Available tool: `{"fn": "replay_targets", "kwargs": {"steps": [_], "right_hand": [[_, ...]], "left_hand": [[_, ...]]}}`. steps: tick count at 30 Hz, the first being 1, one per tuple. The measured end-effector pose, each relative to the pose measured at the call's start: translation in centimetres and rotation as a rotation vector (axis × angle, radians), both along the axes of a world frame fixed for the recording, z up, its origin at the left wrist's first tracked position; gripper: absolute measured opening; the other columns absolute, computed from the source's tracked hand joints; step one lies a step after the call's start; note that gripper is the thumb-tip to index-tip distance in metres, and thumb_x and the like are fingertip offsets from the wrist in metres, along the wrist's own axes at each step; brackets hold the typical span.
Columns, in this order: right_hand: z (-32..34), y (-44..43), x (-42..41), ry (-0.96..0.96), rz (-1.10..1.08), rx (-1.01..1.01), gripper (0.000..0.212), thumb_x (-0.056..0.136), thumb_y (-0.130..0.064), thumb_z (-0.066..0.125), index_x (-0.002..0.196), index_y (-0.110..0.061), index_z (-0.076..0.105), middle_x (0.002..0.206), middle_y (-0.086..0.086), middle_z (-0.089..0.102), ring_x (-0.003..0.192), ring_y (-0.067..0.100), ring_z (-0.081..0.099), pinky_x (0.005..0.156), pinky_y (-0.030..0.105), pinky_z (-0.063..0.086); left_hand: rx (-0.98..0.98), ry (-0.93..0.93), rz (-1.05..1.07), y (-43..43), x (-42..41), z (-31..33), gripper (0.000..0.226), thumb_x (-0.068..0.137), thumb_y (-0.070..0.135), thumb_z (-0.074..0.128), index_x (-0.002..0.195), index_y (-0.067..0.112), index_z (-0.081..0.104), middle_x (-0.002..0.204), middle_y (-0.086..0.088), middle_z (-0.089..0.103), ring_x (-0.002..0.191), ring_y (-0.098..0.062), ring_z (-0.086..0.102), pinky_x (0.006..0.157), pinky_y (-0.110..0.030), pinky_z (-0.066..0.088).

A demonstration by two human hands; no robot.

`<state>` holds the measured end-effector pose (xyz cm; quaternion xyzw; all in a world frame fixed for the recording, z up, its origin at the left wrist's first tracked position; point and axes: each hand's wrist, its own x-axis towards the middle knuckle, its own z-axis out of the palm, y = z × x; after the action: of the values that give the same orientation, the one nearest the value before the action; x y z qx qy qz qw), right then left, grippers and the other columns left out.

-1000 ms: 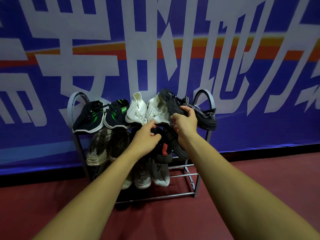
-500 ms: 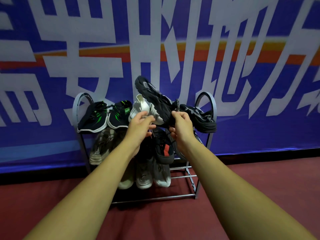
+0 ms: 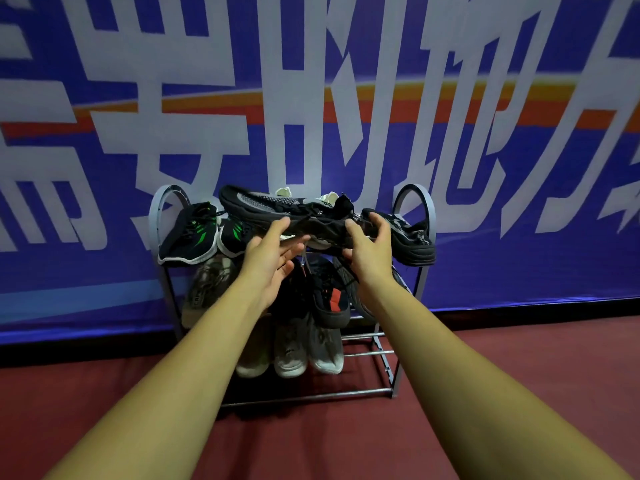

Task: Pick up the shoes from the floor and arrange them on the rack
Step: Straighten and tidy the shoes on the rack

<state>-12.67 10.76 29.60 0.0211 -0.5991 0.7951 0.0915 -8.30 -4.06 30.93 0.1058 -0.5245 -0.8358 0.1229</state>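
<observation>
Swinging down from its toe-up tilt of a moment ago, the black shoe (image 3: 277, 206) is now lying almost level across the top tier of the rack (image 3: 304, 396), toe pointing left, in front of the white pair (image 3: 285, 192). The right hand (image 3: 372, 251) is grasping its heel end, while the left hand (image 3: 273, 258) is reaching under it, released, straight fingers touching the sole. Space is looking tight: its black mate (image 3: 412, 240) is sitting at the far-right end and the green-striped shoes (image 3: 190, 240) are filling the left. Pushing it in crosswise is likely risking a neighbour being shoved off, or this shoe sliding off the near edge to the floor (image 3: 519, 375).
</observation>
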Motion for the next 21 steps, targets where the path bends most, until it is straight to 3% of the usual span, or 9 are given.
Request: {"fn": "replay_targets", "kwargs": {"steps": [3,5,7,10,15,19,21], "right_hand": [[-0.6,-0.3,-0.6,-0.145,-0.053,-0.015,0.077,0.082,-0.046,0.072,0.141,-0.019,0.03,0.115,0.007,0.063,0.073,0.017,0.066,0.065,0.029,0.049],[-1.0,-0.4,-1.1,-0.225,-0.076,0.017,0.084,0.073,-0.058,0.072,0.133,-0.005,0.048,0.105,0.01,0.07,0.06,0.012,0.061,0.054,0.027,0.045],[-1.2,-0.3,-1.5,-0.239,-0.057,0.001,0.076,0.071,-0.061,0.071,0.121,-0.005,0.061,0.098,0.012,0.074,0.057,0.011,0.058,0.047,0.024,0.041],[-1.0,-0.2,-1.7,-0.267,-0.03,-0.052,0.074,0.075,-0.056,0.073,0.125,-0.006,0.053,0.094,0.013,0.075,0.056,0.013,0.059,0.04,0.02,0.04],[-0.6,0.3,-1.9,-0.339,-0.036,-0.098,0.062,0.082,-0.037,0.069,0.128,-0.004,0.046,0.09,0.017,0.075,0.04,0.01,0.052,0.035,0.018,0.036],[-0.3,0.6,-1.9,-0.288,-0.066,-0.118,0.052,0.082,-0.033,0.068,0.122,-0.007,0.047,0.1,0.019,0.072,0.047,0.014,0.057,0.035,0.018,0.036],[-0.4,0.5,-2.1,-0.281,-0.079,-0.126,0.049,0.08,-0.037,0.067,0.118,-0.011,0.049,0.1,0.017,0.073,0.053,0.016,0.062,0.038,0.02,0.04]], "left_hand": [[0.028,-0.015,0.014,0.3,0.0,-0.1,0.047,0.087,0.031,0.069,0.125,0.014,0.047,0.1,-0.01,0.075,0.071,-0.01,0.066,0.052,-0.021,0.038],[0.014,-0.018,0.008,0.7,0.1,-0.2,0.042,0.087,0.028,0.067,0.122,0.012,0.051,0.098,-0.008,0.074,0.071,-0.01,0.066,0.052,-0.021,0.038],[-0.001,-0.015,-0.027,1.0,0.2,-0.4,0.029,0.088,0.025,0.065,0.113,0.013,0.058,0.096,-0.008,0.075,0.071,-0.01,0.066,0.053,-0.021,0.038],[-0.055,-0.017,-0.116,1.1,0.5,-0.4,0.01,0.089,0.024,0.064,0.094,0.017,0.067,0.1,-0.009,0.077,0.077,-0.011,0.065,0.057,-0.023,0.038],[-0.291,-0.068,-0.161,0.3,1.0,-1.5,0.016,0.083,0.036,0.073,0.088,0.021,0.074,0.096,-0.001,0.077,0.079,-0.011,0.064,0.064,-0.025,0.039],[-0.193,-0.058,-0.083,-0.6,1.2,-1.0,0.025,0.084,0.047,0.066,0.078,0.023,0.069,0.074,0.002,0.071,0.063,-0.012,0.058,0.052,-0.024,0.03],[-0.163,-0.053,-0.043,-0.7,1.2,-0.5,0.028,0.086,0.051,0.058,0.08,0.024,0.067,0.072,0.004,0.07,0.063,-0.013,0.058,0.053,-0.026,0.031]]}}
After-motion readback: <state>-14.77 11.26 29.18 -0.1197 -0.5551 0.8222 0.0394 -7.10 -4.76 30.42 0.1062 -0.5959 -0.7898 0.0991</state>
